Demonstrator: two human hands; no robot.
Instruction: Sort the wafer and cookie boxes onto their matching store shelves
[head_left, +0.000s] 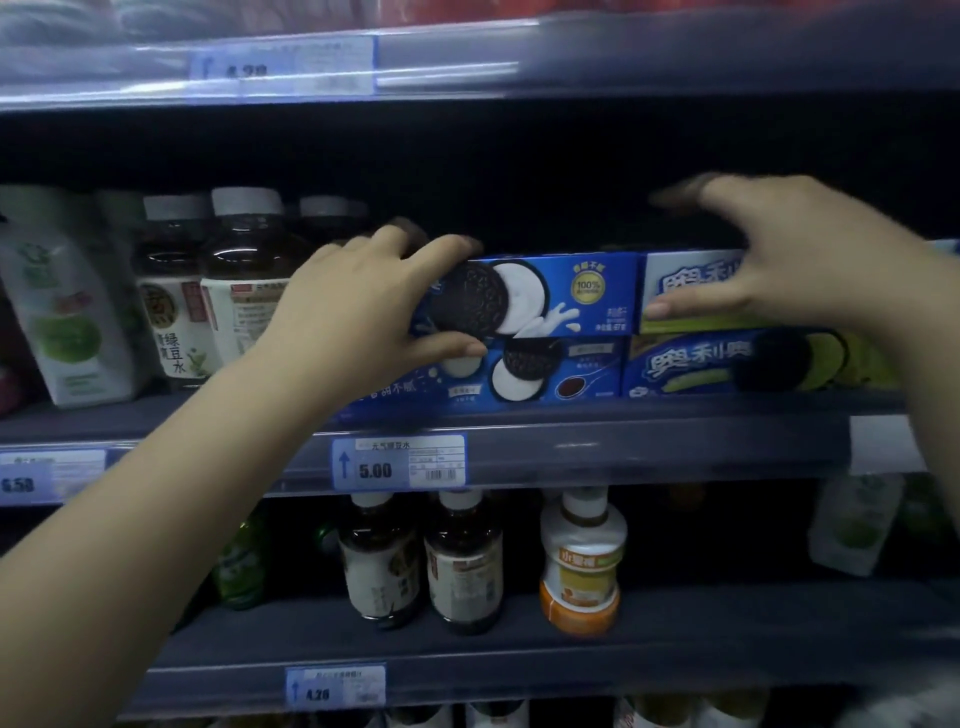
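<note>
While the left hand (358, 306) pinches the end of the upper blue cookie box (540, 296), fingers over its top and thumb beneath, the right hand (779, 265) hangs spread beside it, thumb across the front of the green-striped box (691, 291) and gripping nothing. Both boxes sit stacked on lower boxes (566, 369) on the middle shelf (649, 452). Pulling the top box carelessly could drag its neighbour off, or knock the brown bottles (239, 280) just left.

We saw our left hand (358, 306) and right hand (779, 260) bare, forearms uncovered, without sleeves, rings or watch.
</note>
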